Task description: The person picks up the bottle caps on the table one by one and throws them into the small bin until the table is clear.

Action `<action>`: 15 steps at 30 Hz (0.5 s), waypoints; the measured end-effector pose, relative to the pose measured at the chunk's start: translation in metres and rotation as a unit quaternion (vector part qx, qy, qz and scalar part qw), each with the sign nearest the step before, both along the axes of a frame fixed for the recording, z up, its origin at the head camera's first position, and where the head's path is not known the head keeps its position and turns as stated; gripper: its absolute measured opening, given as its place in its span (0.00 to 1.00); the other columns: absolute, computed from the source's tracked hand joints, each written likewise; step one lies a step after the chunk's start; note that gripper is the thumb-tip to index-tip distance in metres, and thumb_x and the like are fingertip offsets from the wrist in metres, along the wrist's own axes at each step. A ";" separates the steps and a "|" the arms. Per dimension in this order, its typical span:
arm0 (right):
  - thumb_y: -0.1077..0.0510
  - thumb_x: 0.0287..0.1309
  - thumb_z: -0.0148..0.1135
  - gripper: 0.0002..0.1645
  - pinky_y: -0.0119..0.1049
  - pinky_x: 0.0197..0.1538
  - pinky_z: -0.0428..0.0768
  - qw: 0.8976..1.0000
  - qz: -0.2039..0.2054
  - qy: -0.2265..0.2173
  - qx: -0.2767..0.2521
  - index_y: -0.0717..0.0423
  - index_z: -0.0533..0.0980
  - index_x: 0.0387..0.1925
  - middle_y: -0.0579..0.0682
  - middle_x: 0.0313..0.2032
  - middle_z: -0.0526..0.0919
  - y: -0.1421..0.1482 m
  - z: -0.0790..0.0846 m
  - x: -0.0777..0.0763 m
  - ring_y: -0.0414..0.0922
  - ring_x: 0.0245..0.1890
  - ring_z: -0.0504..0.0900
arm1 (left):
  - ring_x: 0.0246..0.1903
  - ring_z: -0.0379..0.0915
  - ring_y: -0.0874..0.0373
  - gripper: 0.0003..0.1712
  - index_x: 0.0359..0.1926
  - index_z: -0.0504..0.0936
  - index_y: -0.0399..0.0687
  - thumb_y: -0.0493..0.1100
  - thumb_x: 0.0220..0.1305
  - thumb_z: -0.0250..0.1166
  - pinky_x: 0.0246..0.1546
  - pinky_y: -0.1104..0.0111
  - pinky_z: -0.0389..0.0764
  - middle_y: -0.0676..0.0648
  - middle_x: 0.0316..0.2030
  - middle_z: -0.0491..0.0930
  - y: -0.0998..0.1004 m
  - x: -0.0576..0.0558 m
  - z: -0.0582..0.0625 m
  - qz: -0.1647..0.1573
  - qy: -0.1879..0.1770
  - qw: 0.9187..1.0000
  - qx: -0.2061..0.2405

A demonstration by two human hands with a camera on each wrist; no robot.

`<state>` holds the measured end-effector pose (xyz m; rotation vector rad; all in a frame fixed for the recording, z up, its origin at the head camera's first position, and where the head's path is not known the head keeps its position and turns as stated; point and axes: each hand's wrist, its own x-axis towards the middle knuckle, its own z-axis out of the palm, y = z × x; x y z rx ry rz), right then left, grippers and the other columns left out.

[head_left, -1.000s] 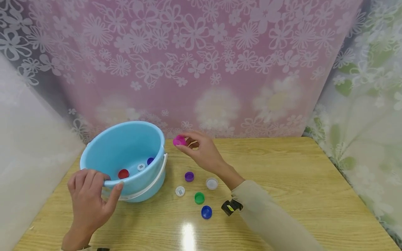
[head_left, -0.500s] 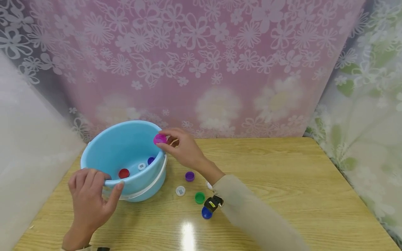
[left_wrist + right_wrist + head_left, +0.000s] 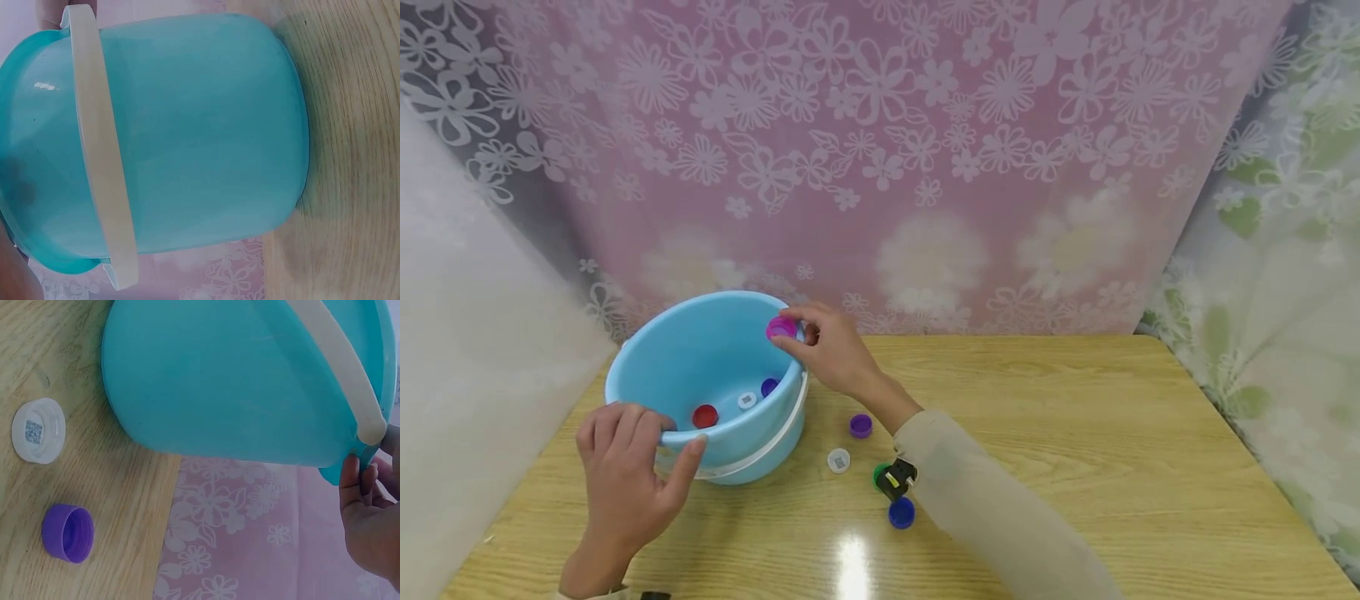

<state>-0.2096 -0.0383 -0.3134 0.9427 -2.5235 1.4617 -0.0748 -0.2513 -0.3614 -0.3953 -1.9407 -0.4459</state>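
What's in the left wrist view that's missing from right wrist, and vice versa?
Only left wrist: the white handle from end to end (right wrist crops it), plus a bit of skin in the lower left corner, too little to say which part.

Only right wrist: a purple cap and a white cap with a speckled square, both on the table.

Both: the blue bucket, table, flowered curtain, and the right hand by the handle's end; left wrist shows only a sliver, apparently the same hand.

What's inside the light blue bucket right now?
In the bucket lie a red cap, a white cap and a blue-purple cap, the last partly behind the rim. Anything lying low behind the near wall can't be seen.
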 end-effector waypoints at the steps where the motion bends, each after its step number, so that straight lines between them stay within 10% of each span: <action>1: 0.50 0.60 0.64 0.22 0.28 0.27 0.69 1.000 -0.001 -0.001 0.000 0.53 0.78 0.54 0.51 0.35 0.75 0.000 0.000 0.000 0.40 0.28 0.69 | 0.32 0.59 0.40 0.33 0.22 0.68 0.39 0.65 0.64 0.52 0.42 0.48 0.52 0.44 0.22 0.64 0.000 0.000 0.000 0.000 0.000 1.000 0.000; 15: 0.52 0.60 0.65 0.23 0.28 0.25 0.69 1.000 -0.005 0.004 -0.020 0.56 0.77 0.55 0.51 0.38 0.76 -0.001 -0.003 0.001 0.40 0.26 0.70 | 0.31 0.59 0.40 0.33 0.21 0.68 0.39 0.65 0.64 0.52 0.42 0.48 0.52 0.44 0.22 0.64 0.001 0.000 0.001 -0.002 0.001 1.000 0.001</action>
